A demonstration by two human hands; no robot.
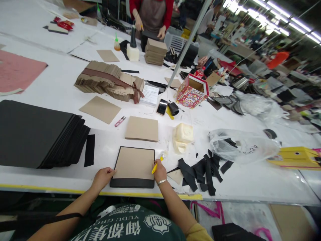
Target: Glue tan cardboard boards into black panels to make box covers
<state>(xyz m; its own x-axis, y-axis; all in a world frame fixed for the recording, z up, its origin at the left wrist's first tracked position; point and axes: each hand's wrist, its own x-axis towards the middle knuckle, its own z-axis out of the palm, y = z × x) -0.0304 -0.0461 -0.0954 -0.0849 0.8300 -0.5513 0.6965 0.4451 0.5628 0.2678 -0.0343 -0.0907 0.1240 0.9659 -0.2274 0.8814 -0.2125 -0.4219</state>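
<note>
A beige cardboard panel (135, 162) lies on a black sheet (132, 183), whose thin border shows around it and whose wider strip shows at the near side. My left hand (103, 177) grips the left edge of this black sheet between thumb and fingers. In my right hand (159, 172), at the right edge, is a brush (157, 163) with a yellow handle, its bristles pointing up and away. Just beyond lies a stack of cardboard panels (141, 129). A whitish plastic container (184, 134) stands to the right of that stack.
Black sheets (32, 134) are piled at left. Black scraps (198, 170) and a plastic bag (240, 144) lie at right. Thread snips (120, 121), a phone (162, 107) and a patterned box (192, 91) sit farther back, near a slanted pole (185, 47). A co-worker (152, 16) stands across the table.
</note>
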